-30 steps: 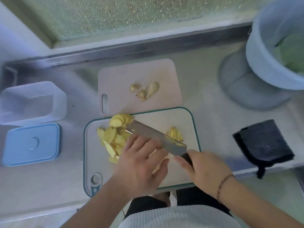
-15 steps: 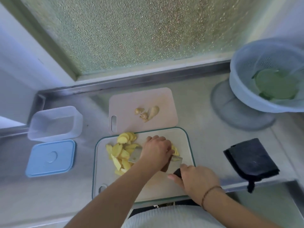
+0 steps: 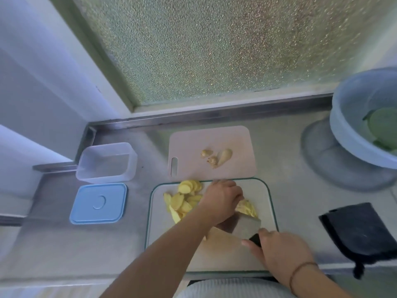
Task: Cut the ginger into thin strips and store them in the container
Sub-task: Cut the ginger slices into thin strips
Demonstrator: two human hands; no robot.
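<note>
A: Kitchen counter, lower center of frame. Right hand (image 3: pixel 283 250) wrapped round the handle of the knife (image 3: pixel 240 227); left hand (image 3: pixel 221 201) curled over the ginger slices (image 3: pixel 187 201) on the cutting board (image 3: pixel 264 190), fingertips hidden beside the blade.

B: Likely hazards: nicked knuckles, strips (image 3: pixel 247 209) pushed off the board's right edge.

A: Open counter right of the board, short of the cloth (image 3: pixel 356 231). Left of frame: 1 empty container (image 3: pixel 106 162), lid (image 3: pixel 98 204) just below it, both well apart from the board.
</note>
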